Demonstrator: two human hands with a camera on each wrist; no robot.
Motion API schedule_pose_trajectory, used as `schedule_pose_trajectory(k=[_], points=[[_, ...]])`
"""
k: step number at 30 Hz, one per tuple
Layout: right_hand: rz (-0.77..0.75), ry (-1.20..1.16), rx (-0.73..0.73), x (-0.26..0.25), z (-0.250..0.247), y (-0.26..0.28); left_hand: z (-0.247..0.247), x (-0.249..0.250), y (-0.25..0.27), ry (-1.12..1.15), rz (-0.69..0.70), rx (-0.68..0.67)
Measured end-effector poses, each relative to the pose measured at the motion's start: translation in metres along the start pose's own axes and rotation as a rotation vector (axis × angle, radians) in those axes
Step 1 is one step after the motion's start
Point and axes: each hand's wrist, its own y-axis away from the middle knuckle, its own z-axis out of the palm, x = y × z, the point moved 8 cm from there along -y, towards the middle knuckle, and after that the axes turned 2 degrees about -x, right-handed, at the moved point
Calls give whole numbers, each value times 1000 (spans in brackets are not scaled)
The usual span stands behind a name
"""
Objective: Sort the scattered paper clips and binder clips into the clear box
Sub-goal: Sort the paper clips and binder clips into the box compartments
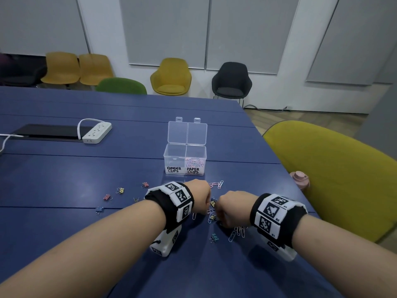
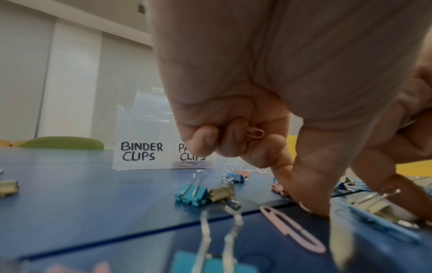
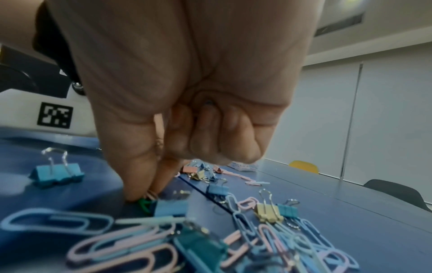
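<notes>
Head view: clear box (image 1: pixel 185 160) stands lid-up mid-desk, both hands just in front over the clip pile. Left hand (image 2: pixel 233 129) has a pink paper clip (image 2: pixel 256 132) curled in its fingers, tips pressing the desk; right hand (image 3: pixel 187 129) pinches at a green clip (image 3: pixel 145 203), poss. something palmed too, can't tell. Risk: palmed clips slip, or paper and binder clips get mixed. Fingertips hidden in head view.

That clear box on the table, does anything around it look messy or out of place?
Yes. The clear box stands upright with lids open, but binder clips and paper clips lie scattered loose on the blue table in front of it. Its binder-clip side looks empty.
</notes>
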Motion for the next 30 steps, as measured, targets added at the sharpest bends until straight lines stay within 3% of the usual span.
schedule_pose_trajectory(k=[6, 9, 11, 15, 17, 19, 21, 25, 27, 30], points=[[-10, 102, -6, -8, 0, 2, 1, -5, 4, -11, -80, -42], [-22, 127, 18, -12, -2, 1, -7, -12, 12, 116, -151, -42], [-17, 129, 39, -13, -3, 0, -10, -21, 17, 384, -212, -37], [31, 102, 34, -11, -5, -5, 2, -31, 29, 1274, -334, -27], [67, 28, 41, -6, -10, -6, 3, -34, 32, 1500, -324, -1], [118, -162, 76, 6, -17, -5, -1, -38, 35, 1649, -283, 35], [164, -523, 142, 26, -21, -2, -1, -42, 37, 1773, -250, 34], [201, -1698, 315, 60, -3, 15, 1, -49, 40, 1818, -205, 27], [176, -1975, 360, 67, 6, 24, 2, -52, 42, 1736, -229, 35], [138, -2165, 341, 70, 19, 34, 5, -56, 38, 1461, -280, 46]])
